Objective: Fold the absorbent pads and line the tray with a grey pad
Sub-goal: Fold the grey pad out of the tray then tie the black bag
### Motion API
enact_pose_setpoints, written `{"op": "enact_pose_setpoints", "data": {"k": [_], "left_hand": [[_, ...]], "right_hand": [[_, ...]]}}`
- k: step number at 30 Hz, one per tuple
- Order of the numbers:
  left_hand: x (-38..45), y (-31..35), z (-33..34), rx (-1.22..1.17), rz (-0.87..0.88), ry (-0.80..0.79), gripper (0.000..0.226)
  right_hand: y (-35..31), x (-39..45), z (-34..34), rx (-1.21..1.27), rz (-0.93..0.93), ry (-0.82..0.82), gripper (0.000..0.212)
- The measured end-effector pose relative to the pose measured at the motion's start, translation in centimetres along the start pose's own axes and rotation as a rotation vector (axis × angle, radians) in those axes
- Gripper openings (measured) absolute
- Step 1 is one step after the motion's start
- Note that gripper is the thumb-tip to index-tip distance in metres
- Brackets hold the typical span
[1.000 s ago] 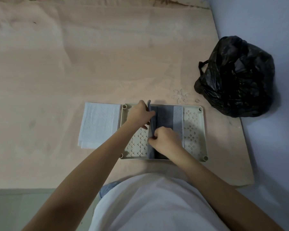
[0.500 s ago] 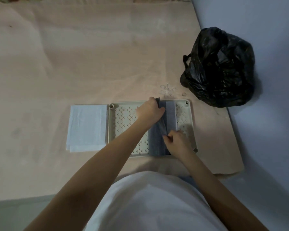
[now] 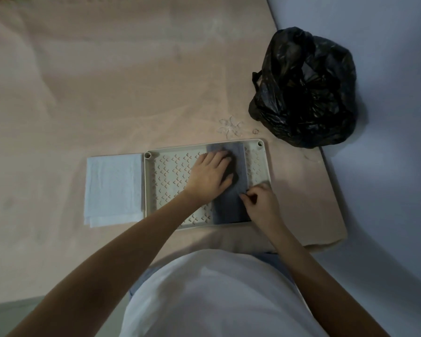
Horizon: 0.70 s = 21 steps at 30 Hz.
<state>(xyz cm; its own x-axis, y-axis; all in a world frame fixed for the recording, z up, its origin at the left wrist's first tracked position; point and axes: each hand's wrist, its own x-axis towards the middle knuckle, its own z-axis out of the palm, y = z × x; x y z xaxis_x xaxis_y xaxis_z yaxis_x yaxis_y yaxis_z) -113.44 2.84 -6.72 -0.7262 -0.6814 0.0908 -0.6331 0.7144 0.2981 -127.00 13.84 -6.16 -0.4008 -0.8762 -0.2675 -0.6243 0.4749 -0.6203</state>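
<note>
I saw grey pad [image 3: 231, 205] folded, lying in tray [image 3: 170, 181] right of centre. Left hand [image 3: 209, 176] flat, fingers pressing pad. Right hand [image 3: 261, 203] pinched pad's right edge. White pad [image 3: 113, 188] folded, touching tray's left side.

No text, label, brand or number can be read anywhere.

I see L hand [image 3: 210, 177] palm down, fingers straight and spread, pressing flat. R hand [image 3: 261, 203] just beside it, nearer the body, fingers curled, thumb and forefinger pinched together. Both forearms bare, reaching fwd.
</note>
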Motion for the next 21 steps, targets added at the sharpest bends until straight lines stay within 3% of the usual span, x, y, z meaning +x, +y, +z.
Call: {"op": "enact_pose_setpoints", "data": {"k": [3,6,14,21], "left_hand": [[-1.3,0.0,1.7,0.140,0.024,-0.187,0.067],[-1.4,-0.2,2.6,0.191,0.004,-0.252,0.069],[-1.2,-0.8,3.8,0.257,0.047,-0.292,0.073],[-1.8,-1.1,3.2,0.222,0.038,-0.241,0.073]], "right_hand": [[0.5,0.5,-0.3,0.033,0.013,0.020,0.014],[0.7,0.9,-0.5,0.107,0.063,-0.043,0.017],[0.8,2.1,-0.7,0.165,0.115,-0.143,0.017],[-0.1,3.2,0.0,0.097,0.018,-0.147,0.030]]}}
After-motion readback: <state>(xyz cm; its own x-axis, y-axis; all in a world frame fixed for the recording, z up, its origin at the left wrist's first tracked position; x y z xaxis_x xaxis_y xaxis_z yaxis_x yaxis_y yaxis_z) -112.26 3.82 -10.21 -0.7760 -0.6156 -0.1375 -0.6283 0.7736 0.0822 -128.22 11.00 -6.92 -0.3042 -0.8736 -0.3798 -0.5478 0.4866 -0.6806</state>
